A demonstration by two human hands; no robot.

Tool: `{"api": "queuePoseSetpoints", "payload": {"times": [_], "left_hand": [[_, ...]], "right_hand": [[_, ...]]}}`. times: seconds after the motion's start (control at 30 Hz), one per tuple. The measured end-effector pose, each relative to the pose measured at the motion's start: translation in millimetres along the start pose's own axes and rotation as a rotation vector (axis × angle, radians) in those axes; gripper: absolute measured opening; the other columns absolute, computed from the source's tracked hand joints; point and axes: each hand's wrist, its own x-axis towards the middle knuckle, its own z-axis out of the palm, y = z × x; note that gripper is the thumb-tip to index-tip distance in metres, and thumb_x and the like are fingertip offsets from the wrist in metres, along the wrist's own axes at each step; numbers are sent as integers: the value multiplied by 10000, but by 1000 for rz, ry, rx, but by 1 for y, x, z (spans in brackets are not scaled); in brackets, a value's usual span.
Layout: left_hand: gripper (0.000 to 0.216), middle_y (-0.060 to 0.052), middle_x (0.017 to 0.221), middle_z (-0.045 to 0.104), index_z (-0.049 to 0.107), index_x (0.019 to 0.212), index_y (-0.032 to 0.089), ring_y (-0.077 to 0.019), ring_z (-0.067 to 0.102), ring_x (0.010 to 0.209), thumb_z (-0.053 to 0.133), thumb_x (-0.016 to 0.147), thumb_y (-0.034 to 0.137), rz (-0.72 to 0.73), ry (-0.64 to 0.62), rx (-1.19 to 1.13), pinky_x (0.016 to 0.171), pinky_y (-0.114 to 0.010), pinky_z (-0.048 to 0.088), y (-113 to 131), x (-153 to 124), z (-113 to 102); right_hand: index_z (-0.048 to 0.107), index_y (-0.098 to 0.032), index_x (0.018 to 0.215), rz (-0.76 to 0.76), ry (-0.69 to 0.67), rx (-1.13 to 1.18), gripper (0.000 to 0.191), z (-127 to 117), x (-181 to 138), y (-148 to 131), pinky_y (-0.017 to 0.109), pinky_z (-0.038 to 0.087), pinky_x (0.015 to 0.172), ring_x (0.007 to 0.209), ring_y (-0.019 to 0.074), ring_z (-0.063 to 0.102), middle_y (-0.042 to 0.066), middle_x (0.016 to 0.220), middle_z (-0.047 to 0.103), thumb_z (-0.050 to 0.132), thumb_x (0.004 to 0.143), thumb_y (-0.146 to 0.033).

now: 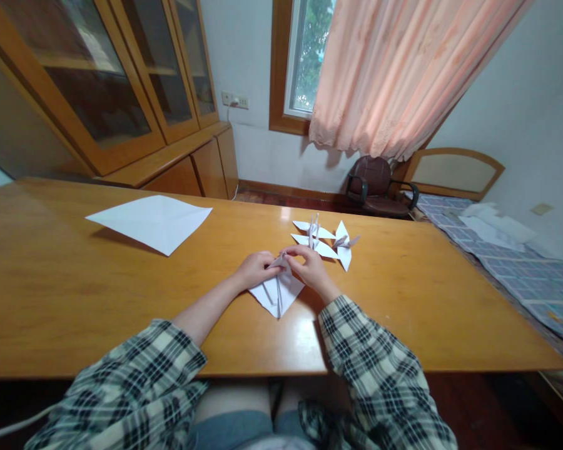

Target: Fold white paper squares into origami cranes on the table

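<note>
A partly folded sheet of white origami paper lies on the wooden table in front of me, one corner pointing toward me. My left hand is closed on its upper left side, fingers bent over the far tip. From the right, my right hand pinches the same far tip between thumb and fingers. Creases run down the middle of the paper. Just beyond my right hand stand white folded paper cranes with spread wings, grouped close together.
A flat white paper sheet rests on the left part of the table. Past the table are a glass-door cabinet, a brown armchair and a pink curtain. At the right is a bed with a checked cover.
</note>
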Motion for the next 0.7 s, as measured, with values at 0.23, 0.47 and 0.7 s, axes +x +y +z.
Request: {"api": "queuePoseSetpoints", "payload": {"times": [0.23, 0.47, 0.7], "left_hand": [[303, -20, 684, 620, 663, 642, 153, -145, 575, 679, 579, 840, 366, 2, -16, -87, 664, -239, 413, -4, 1, 1], [305, -18, 680, 626, 683, 665, 157, -152, 570, 685, 580, 838, 386, 10, -25, -97, 680, -249, 416, -4, 1, 1], [320, -10, 637, 601, 665, 621, 159, -148, 551, 676, 579, 835, 381, 9, -28, -101, 680, -247, 410, -2, 2, 0]], "right_hand": [[711, -218, 952, -11, -16, 86, 178, 4, -3, -2, 343, 523, 848, 920, 177, 665, 51, 980, 729, 563, 855, -201], [721, -212, 938, -61, -15, 29, 179, -1, -3, -11, 356, 519, 851, 901, 186, 667, 55, 948, 733, 572, 841, -191], [716, -221, 907, -49, 29, 24, 156, 2, -2, -8, 347, 515, 829, 877, 189, 662, 45, 912, 726, 573, 844, -218]]}}
